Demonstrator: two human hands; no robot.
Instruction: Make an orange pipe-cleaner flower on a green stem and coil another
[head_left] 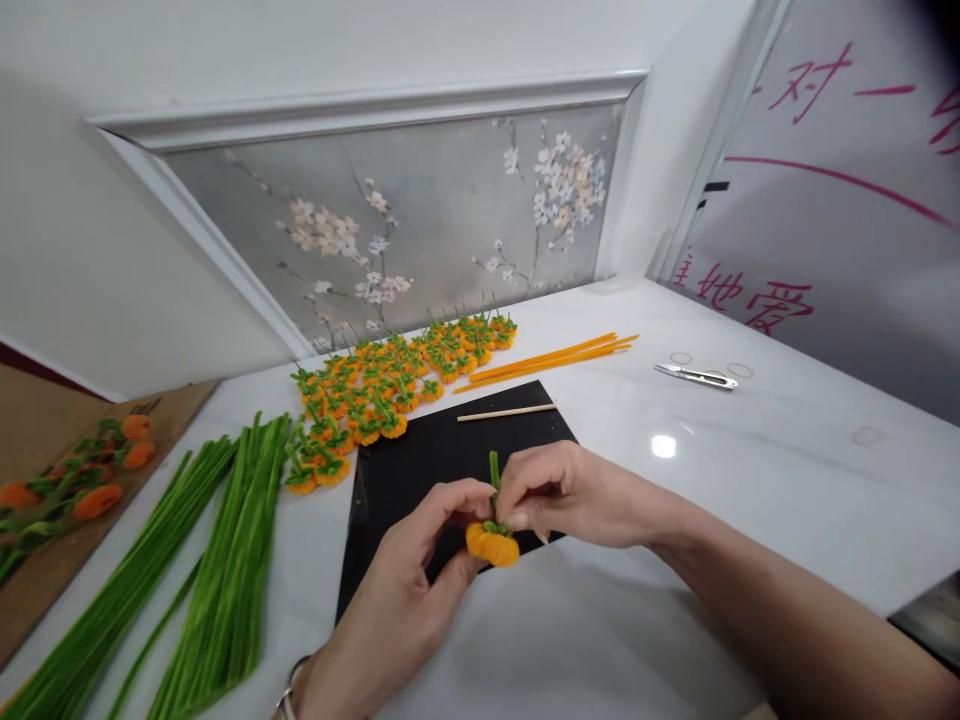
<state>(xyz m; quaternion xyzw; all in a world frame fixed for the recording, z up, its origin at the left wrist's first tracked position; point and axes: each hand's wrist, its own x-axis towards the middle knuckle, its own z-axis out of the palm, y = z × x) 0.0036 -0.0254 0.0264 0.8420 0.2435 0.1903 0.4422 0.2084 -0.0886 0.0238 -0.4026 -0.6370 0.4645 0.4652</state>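
Observation:
Between my two hands is a small orange pipe-cleaner pumpkin with a green top and an upright green stem. My left hand grips the pumpkin from the left, thumb below and forefinger above. The fingertips of my right hand pinch the green part at its top. Both hands are over the near edge of a black mat. A thin wooden stick lies on the mat's far part.
Rows of finished orange pumpkins stand along the wall. Green pipe cleaners lie at left beside a brown bag. Orange pipe cleaners, small snips and thin rings lie on the white table.

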